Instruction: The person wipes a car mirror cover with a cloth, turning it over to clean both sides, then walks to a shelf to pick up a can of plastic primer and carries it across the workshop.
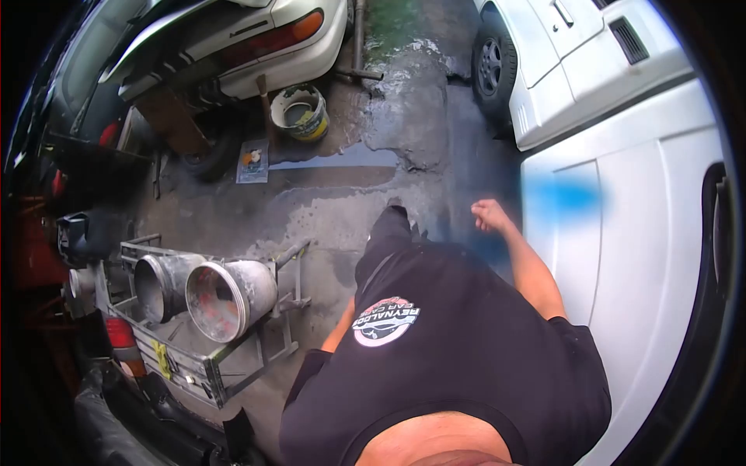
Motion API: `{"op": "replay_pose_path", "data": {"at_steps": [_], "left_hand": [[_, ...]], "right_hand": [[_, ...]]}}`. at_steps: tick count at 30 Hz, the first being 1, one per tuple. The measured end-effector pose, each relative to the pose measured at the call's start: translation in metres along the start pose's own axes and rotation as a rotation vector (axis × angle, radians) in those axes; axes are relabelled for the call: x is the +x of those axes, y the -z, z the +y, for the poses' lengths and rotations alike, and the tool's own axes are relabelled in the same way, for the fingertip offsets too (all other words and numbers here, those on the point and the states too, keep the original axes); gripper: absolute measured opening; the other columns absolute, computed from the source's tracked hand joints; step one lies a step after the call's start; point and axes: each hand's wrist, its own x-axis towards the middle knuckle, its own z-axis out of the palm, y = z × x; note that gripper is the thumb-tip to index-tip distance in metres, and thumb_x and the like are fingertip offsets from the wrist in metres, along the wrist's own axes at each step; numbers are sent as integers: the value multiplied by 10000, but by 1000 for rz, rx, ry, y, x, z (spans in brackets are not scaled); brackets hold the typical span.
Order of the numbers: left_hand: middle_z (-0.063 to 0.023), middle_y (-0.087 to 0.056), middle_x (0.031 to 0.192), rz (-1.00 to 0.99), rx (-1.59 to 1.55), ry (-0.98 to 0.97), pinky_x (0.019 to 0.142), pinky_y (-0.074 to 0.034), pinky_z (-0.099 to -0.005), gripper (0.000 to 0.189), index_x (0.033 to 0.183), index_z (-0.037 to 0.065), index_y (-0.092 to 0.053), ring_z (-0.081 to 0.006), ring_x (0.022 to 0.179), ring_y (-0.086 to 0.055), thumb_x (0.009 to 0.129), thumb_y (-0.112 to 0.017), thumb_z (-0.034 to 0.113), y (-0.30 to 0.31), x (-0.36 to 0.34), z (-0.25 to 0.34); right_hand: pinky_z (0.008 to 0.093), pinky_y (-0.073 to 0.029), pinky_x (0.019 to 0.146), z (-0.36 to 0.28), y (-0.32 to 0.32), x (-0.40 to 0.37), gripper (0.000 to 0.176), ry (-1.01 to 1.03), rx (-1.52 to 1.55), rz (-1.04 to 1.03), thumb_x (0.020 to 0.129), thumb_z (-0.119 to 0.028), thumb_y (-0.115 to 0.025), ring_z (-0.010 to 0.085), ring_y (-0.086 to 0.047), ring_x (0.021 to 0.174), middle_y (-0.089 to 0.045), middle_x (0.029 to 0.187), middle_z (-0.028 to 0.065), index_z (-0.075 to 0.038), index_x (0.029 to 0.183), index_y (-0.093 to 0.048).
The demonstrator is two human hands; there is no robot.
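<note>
Right hand [489,213] curled into a fist at 1 o'clock beside the van [645,233] — left hand hidden; buckets [225,299] at 9 o'clock.

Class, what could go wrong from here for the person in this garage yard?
Slip or trip: the wet, cracked concrete ground lies just ahead. Knock: the right hand, a closed fist, is near the white van side panel. Snag: the grey metal rack holding two tipped grey buckets juts out on the left, where a leg might catch.
</note>
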Motion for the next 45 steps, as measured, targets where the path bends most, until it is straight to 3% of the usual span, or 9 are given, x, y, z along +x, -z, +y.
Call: {"op": "replay_pose_path", "data": {"at_steps": [2,4,12,16,21,31,36,39,45], "left_hand": [[-122,-753,903,154,-57,-384,656,-540,-362,328,1058,-4,-771,-173,745,-678,954,-660,286,22,113,58],[-81,-715,886,-158,-113,416,550,-511,-322,312,1065,19,-737,-153,710,-651,974,-647,304,94,221,236],[-62,-731,1077,51,-357,-138,689,-541,-268,390,1342,51,-640,-117,846,-665,1035,-593,287,218,592,621],[-60,-734,1052,99,-428,-84,681,-547,-276,368,1315,67,-655,-123,837,-673,1034,-597,299,178,700,646],[-49,-711,849,-175,-208,602,520,-517,-350,244,1075,89,-729,-163,646,-635,972,-650,295,70,707,586],[-42,-688,800,-197,-47,283,504,-497,-358,249,1053,77,-746,-156,622,-610,960,-648,286,16,898,621],[-40,-684,793,-25,-412,24,500,-493,-351,257,1060,71,-747,-149,619,-606,961,-645,286,64,1160,740],[-35,-676,782,-38,-189,401,499,-479,-321,260,1057,46,-749,-130,620,-603,966,-639,263,144,1319,931],[-36,-716,972,-95,-52,-23,576,-499,-287,354,1237,62,-690,-119,741,-628,1002,-628,319,232,1647,1139]], "right_hand": [[328,-519,483,-3,22,29,199,-82,-77,-67,956,-191,-628,193,-662,550,-691,700,117,-11,999,-702],[310,-491,418,-2,54,50,264,-180,-73,-22,984,-226,-613,173,-630,486,-691,680,106,-17,1119,-702],[335,-474,409,-68,172,181,218,-459,79,53,972,-152,-575,177,-611,477,-702,698,133,-35,1080,-725],[368,-524,431,-56,256,350,209,-126,64,122,972,-141,-561,215,-647,491,-710,703,147,-21,1006,-728],[359,-479,377,-319,441,503,214,-170,-46,3,955,-167,-549,216,-614,435,-695,667,144,8,953,-673],[245,-452,442,-655,616,787,362,154,32,57,1002,-296,-600,97,-582,502,-669,690,58,0,1195,-682],[281,-486,430,-635,646,925,248,-157,-36,0,982,-223,-580,154,-626,510,-697,712,96,-12,1051,-691],[310,-507,419,-636,685,963,213,-273,7,-11,964,-198,-585,195,-645,497,-710,720,132,-21,998,-699],[341,-514,441,-707,761,1054,158,-357,358,158,955,-179,-611,196,-622,501,-635,665,86,-46,928,-692]]}}
